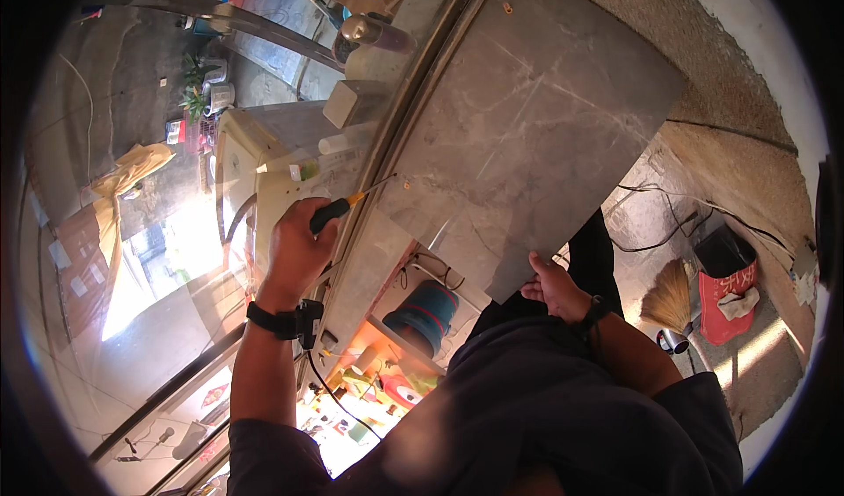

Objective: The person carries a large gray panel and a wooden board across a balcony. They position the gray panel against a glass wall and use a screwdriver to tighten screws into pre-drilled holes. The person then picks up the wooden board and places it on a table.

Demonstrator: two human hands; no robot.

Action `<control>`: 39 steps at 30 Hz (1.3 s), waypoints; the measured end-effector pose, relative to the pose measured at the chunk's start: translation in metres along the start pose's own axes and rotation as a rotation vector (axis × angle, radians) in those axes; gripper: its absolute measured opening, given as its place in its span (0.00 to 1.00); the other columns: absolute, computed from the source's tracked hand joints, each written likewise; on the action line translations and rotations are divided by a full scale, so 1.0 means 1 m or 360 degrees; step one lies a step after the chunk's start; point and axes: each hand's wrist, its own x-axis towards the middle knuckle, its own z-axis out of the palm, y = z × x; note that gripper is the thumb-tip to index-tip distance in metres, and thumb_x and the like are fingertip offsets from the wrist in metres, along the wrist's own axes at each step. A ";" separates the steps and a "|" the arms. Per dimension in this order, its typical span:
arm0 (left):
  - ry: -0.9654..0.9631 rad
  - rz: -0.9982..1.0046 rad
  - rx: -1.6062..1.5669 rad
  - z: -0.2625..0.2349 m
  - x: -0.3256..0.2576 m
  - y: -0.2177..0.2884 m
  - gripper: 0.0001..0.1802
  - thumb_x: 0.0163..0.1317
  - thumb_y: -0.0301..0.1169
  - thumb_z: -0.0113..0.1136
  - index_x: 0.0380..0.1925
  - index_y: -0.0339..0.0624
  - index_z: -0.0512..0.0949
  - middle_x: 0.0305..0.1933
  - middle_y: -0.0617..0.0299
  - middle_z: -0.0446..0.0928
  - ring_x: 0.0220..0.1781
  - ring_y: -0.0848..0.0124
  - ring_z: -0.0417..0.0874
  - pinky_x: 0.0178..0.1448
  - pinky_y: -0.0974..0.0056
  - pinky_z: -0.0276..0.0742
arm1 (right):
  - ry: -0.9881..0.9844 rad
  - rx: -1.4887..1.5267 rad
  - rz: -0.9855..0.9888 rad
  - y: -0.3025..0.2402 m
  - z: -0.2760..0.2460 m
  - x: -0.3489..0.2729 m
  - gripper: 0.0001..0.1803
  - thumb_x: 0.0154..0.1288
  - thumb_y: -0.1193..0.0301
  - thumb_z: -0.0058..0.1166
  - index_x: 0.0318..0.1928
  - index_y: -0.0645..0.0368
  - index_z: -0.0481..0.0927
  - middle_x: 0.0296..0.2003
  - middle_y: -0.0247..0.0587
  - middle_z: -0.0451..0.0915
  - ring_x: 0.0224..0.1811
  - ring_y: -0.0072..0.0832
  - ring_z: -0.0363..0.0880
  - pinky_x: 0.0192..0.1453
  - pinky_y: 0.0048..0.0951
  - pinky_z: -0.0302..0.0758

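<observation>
Grips a black-and-yellow screwdriver [330,215] in the left hand [299,243], with fingers closed round the handle. Aims its thin metal shaft across a dark rail [413,100] toward the left corner of a grey marbled panel [545,135], close by a small orange fitting [407,183] set there. Cannot tell from this angle whether touching that fitting or stopping just short of it. Holds the panel near its lower corner with the right hand [556,290], laying the thumb over the edge; cannot tell the reach of the other, partly hidden fingers. Shows a second orange fitting [507,8] farther along the panel's left edge, toward its far end. Wears a black strapped device [309,324] on the left wrist and a dark band [598,310] on the right. Below the panel's lower left edge, shows a blue rounded container [429,314]. Past the panel's right edge, shows black cables [664,229], then a straw broom [666,295] just beside a red bag [716,320].
</observation>
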 end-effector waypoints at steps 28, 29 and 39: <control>0.0424 0.0383 -0.0198 0.013 0.168 0.151 0.18 0.58 0.35 0.66 0.46 0.40 0.77 0.32 0.56 0.81 0.29 0.68 0.82 0.37 0.64 0.77 | 0.0073 0.0707 -0.1154 -0.199 -0.061 -0.013 0.26 0.76 0.53 0.41 0.60 0.62 0.69 0.56 0.43 0.76 0.57 0.35 0.76 0.63 0.36 0.72; 0.0451 0.0379 -0.0184 0.014 0.173 0.153 0.18 0.58 0.35 0.65 0.46 0.40 0.77 0.31 0.56 0.81 0.29 0.67 0.82 0.37 0.64 0.77 | 0.0128 0.0704 -0.1134 -0.199 -0.056 -0.017 0.26 0.76 0.53 0.41 0.59 0.62 0.69 0.56 0.42 0.76 0.57 0.34 0.76 0.62 0.36 0.73; 0.0546 0.0417 0.0004 0.017 0.205 0.177 0.18 0.60 0.39 0.62 0.47 0.41 0.76 0.30 0.53 0.82 0.31 0.60 0.84 0.37 0.60 0.78 | 0.0277 0.0850 -0.1053 -0.206 -0.045 -0.033 0.19 0.75 0.57 0.46 0.56 0.57 0.72 0.50 0.36 0.78 0.51 0.27 0.79 0.52 0.29 0.79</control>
